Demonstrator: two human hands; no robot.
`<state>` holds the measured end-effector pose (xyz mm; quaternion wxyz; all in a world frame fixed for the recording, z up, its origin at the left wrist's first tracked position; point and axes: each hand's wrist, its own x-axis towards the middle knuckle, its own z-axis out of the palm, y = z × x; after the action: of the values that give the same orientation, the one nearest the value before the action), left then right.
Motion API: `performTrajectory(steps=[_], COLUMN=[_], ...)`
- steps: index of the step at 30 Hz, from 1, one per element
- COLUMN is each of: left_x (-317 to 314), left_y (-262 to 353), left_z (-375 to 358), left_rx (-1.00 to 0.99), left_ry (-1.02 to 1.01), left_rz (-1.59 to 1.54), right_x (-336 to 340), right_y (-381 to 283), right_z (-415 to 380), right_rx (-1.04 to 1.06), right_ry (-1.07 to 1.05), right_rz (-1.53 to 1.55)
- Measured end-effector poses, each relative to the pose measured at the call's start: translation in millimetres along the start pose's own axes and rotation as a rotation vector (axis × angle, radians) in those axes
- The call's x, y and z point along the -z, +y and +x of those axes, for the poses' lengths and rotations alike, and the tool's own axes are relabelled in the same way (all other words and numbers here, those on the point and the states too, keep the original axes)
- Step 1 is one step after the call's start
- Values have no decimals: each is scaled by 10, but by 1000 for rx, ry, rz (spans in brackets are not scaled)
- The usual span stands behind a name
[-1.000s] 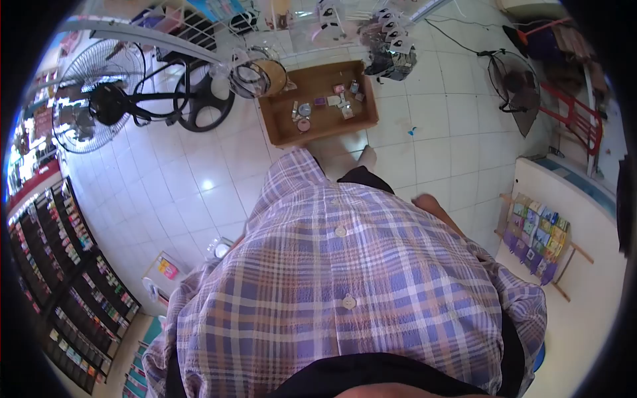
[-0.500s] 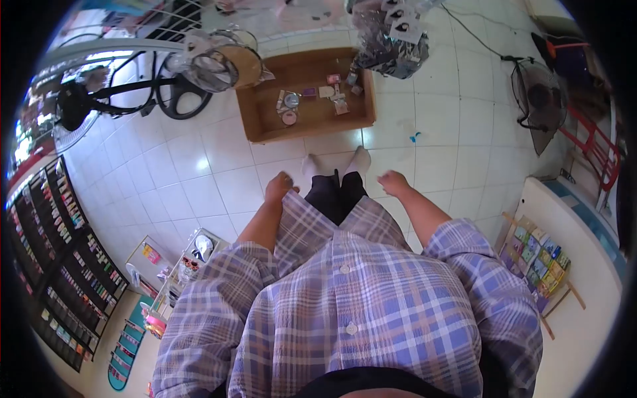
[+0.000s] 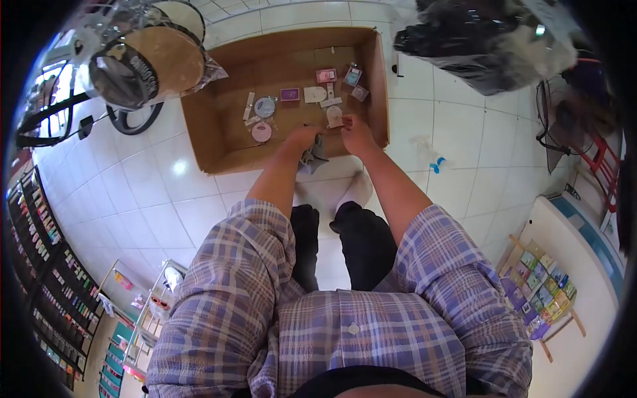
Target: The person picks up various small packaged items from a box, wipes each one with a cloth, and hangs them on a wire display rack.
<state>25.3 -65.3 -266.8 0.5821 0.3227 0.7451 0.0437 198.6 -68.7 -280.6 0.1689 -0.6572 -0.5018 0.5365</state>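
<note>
Both hands at the near side of the cardboard box (image 3: 225, 149), left one on the gray bundle.
From the head view I have the left hand (image 3: 304, 139) closed around the gray bundle (image 3: 314, 156), which hangs over the box's near edge. Right hand (image 3: 358, 136) is just right of it, fingertips at the right edge of the white tag (image 3: 334, 117) inside the box; I can't tell if they pinch it. Left in the box: pale blue disc (image 3: 265, 107), pink disc (image 3: 261, 132) nearer me. Purple card (image 3: 290, 94) sits mid-box, pink packet (image 3: 326, 75) farther and to its right. Blue scrap (image 3: 437, 164) is on the tiled floor (image 3: 458, 132), right of the box.
</note>
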Motion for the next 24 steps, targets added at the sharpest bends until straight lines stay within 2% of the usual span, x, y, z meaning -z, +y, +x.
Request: performTrajectory(steps=[1,4,6,7,8,10,12,14,16,20,22,24], left_x=[-27,-201,-320,-381,-425,-488,-581,-618,-630,-544,-453,-321], left_y=[-36,-176,-244,-247,-252,-154,-179,-211,-258,-186,-104,33], left_z=[156,452,582,619,663,692,773,812,844,636,461,83], left_rx=[79,109,51,-3,7,-42,-60,-87,0,48,-21,-75], left_ry=[-103,-72,-57,-46,-46,-143,-161,-173,-216,-143,-164,-129], left_rz=[-151,-261,-231,-198,-197,-17,-105,-192,-386,-461,-523,-599], right_x=[-25,-161,-236,-274,-324,-380,-365,-380,-340,-323,-333,-308], right_y=[90,354,471,580,677,701,606,580,499,460,416,333], right_z=[109,360,461,573,692,744,793,726,673,657,675,576], right_rx=[5,-7,-157,-157,-114,-87,-257,-301,-336,-267,-215,-243], right_ry=[4,-72,-106,-109,-197,-292,-445,-365,-279,-260,-244,-169], right_rz=[-7,-182,-357,-357,-366,-372,-239,-175,-108,-240,-301,80])
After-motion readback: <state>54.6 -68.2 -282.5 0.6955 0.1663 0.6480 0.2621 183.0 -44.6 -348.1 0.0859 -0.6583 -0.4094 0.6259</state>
